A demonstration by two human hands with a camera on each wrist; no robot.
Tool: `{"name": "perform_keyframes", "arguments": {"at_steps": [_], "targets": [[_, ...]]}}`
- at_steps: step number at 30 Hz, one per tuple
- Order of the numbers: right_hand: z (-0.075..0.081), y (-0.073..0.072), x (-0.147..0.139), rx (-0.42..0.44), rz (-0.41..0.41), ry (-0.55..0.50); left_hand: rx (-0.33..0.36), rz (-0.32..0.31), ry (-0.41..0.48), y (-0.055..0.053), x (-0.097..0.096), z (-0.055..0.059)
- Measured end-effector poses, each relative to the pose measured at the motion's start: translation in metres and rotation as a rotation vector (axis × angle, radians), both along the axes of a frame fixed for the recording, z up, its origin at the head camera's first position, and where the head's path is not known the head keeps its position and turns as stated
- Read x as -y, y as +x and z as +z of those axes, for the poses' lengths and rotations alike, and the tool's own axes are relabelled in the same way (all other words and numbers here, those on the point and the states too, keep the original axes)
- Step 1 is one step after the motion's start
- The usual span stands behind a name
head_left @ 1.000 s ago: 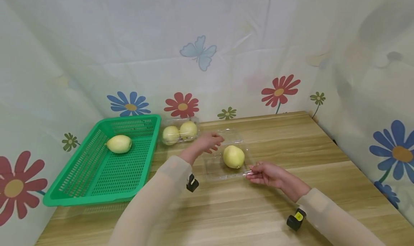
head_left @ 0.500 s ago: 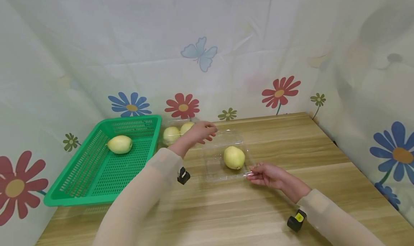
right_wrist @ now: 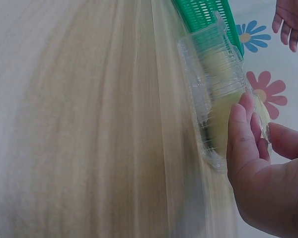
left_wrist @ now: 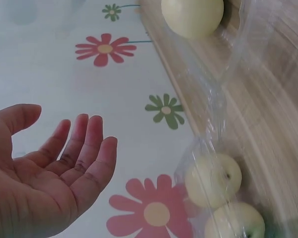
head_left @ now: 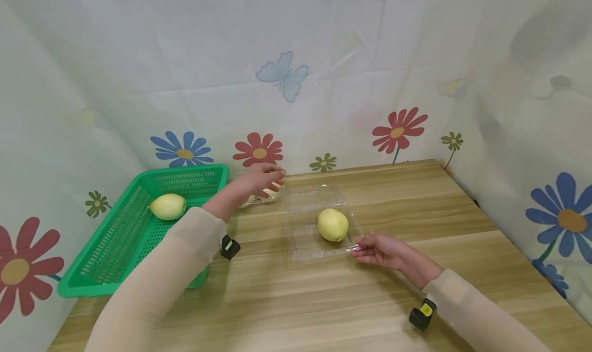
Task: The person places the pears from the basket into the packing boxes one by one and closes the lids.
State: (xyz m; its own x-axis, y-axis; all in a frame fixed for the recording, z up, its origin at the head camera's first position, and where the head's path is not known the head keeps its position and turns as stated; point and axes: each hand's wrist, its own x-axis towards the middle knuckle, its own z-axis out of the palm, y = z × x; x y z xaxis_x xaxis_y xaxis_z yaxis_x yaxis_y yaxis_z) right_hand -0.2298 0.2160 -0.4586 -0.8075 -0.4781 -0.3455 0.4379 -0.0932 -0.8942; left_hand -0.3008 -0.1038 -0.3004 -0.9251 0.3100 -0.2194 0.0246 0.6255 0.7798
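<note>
My right hand (head_left: 381, 250) pinches the near right corner of an opened clear plastic clamshell box (head_left: 302, 241) between thumb and fingers. One pale yellow pear (head_left: 333, 225) sits in the box's right half. My left hand (head_left: 256, 181) is raised near the back of the table, its fingers loosely bent and holding nothing, as the left wrist view also shows. In the head view it partly covers a second clear box, where two pears show in the left wrist view, one pear (left_wrist: 213, 180) beside another pear (left_wrist: 236, 222).
On the left stands a green plastic basket (head_left: 88, 290) with a single pear (head_left: 168, 207) in it. All rests on a wood-grain table (head_left: 287, 306), backed by a flower-printed white curtain (head_left: 342, 105).
My left hand has moved left and slightly up, away from the opened box, and now covers much of the second box. The right hand keeps its pinch on the box corner.
</note>
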Motion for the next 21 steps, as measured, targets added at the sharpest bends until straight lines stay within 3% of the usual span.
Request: {"name": "perform_keyframes", "arguments": {"at_steps": [15,21], "targets": [[0.001,-0.001,0.000,-0.004,-0.001,-0.006,-0.005,-0.011,-0.067,-0.001,0.037,0.009],[0.001,-0.001,0.001,0.006,0.000,0.002,0.009,0.021,-0.079,-0.001,0.053,0.009]]}}
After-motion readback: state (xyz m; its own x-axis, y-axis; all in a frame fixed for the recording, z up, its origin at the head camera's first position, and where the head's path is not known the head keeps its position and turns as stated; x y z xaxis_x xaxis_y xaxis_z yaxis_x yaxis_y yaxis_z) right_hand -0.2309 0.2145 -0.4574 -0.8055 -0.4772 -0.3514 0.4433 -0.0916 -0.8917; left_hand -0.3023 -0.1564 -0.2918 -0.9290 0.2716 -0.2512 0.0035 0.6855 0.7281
